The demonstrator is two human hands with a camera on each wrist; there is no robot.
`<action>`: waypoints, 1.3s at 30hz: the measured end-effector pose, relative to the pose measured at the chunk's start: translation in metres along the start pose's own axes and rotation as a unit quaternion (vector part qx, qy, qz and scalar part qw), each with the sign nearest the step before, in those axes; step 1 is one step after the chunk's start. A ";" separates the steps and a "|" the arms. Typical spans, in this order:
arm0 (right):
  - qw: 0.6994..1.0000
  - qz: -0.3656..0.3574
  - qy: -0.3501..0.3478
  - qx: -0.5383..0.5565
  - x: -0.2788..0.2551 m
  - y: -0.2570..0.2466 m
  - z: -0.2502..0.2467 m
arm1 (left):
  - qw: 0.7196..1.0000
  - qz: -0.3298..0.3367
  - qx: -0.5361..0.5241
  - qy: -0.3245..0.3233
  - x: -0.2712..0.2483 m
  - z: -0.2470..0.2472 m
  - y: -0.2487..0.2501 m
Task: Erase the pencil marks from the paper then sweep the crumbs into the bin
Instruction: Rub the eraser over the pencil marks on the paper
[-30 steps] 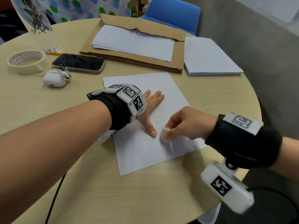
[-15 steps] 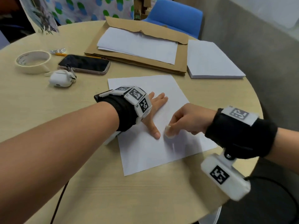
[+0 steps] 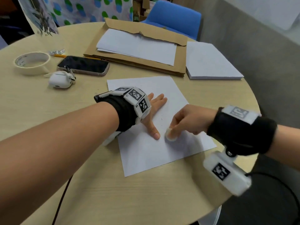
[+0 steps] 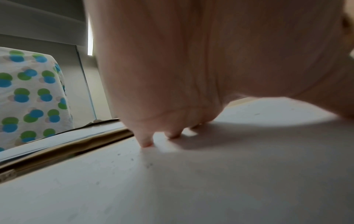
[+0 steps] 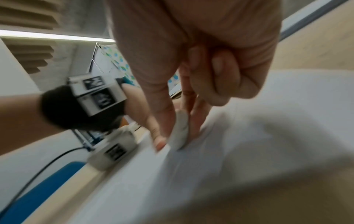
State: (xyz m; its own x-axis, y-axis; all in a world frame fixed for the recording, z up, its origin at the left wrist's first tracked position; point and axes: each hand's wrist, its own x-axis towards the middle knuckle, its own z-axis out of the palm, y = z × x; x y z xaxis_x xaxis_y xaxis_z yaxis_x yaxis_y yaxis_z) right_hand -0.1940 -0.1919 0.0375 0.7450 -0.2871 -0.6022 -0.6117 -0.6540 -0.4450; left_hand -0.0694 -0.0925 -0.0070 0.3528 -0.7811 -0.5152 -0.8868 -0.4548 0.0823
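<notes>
right hand (image 3: 186,120): thumb and fingers pinch a small white eraser (image 3: 170,135), its lower end pressed on the paper (image 3: 146,159), just beside the left thumb. wrist view confirms the pinch; the other fingers are curled into the palm.

left hand (image 3: 155,109): flat and spread, fingers straight, palm down on the paper, grasping nothing, pinning the sheet.

progress (judgement): erasing is under way, not finished. a few dark specks and short faint marks show on the paper between the 2 hands, and more by the left fingertips (image 4: 147,144) in the left wrist view. cannot tell which are pencil and which are crumbs. sweeping not yet begun. no bin in any view, so where the crumbs must go is unknown.

paper: 1 white sheet, lying flat and skewed on the round worktop (image 3: 48,111), its near right corner close to the worktop edge. looks nearly blank; right wrist view is too blurred to check.

further out: phone (image 3: 83,65), tape roll (image 3: 31,62), earbud case (image 3: 60,79), torn cardboard folder with sheets (image 3: 138,46), paper stack (image 3: 209,60).
</notes>
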 end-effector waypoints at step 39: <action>1.000 -0.015 0.003 -0.009 -0.013 0.014 0.006 | 1.000 -0.014 0.006 0.004 0.003 0.000 -0.003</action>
State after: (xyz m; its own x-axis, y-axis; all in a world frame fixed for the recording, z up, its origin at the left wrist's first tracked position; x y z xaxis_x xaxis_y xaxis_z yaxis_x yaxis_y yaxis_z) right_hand -0.2140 -0.1934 0.0349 0.7644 -0.2707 -0.5851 -0.5843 -0.6744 -0.4514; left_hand -0.0656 -0.0940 -0.0086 0.3803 -0.7709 -0.5110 -0.8799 -0.4717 0.0568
